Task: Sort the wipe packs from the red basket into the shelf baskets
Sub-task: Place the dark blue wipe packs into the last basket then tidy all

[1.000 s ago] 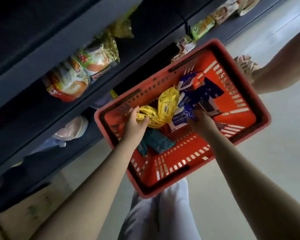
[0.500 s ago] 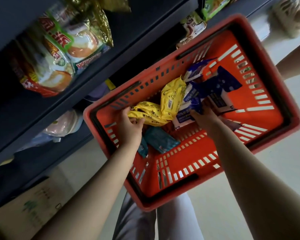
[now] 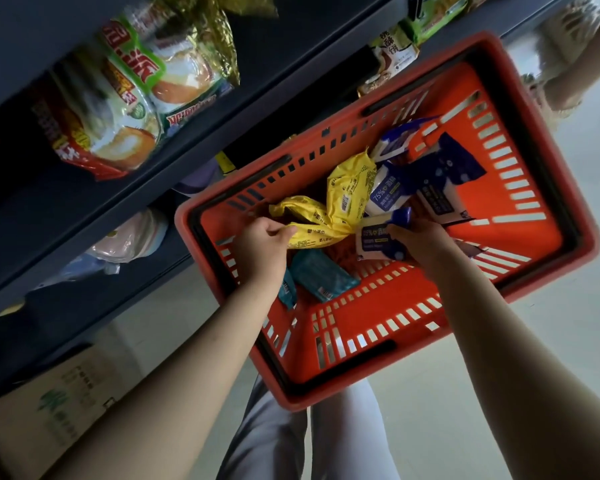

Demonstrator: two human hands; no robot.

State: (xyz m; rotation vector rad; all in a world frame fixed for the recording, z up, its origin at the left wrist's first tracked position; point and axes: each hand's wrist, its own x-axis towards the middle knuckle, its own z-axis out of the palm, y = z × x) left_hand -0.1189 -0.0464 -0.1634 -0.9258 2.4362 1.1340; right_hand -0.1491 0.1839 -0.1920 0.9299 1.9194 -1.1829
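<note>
Inside the red basket [image 3: 371, 320] we're working both hands. Our left hand [image 3: 260, 247] is pinching the left end of a yellow pack [image 3: 312, 223], whose long axis is running rightward toward our right hand [image 3: 423, 240], which is gripping a white-and-blue pack [image 3: 374, 242]. Teal packs [image 3: 321, 275] are lying underneath. The shelf [image 3: 187, 140] is sitting to our left, so we're judging the left hand nearer.

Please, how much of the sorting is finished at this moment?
No sorted pack is visible; no shelf basket shows wipes. In hand: the left hand grips a yellow pack, the right hand grips a white-and-blue pack, both inside the red basket. Left: those two, a second yellow pack, teal packs and more blue packs.
</note>
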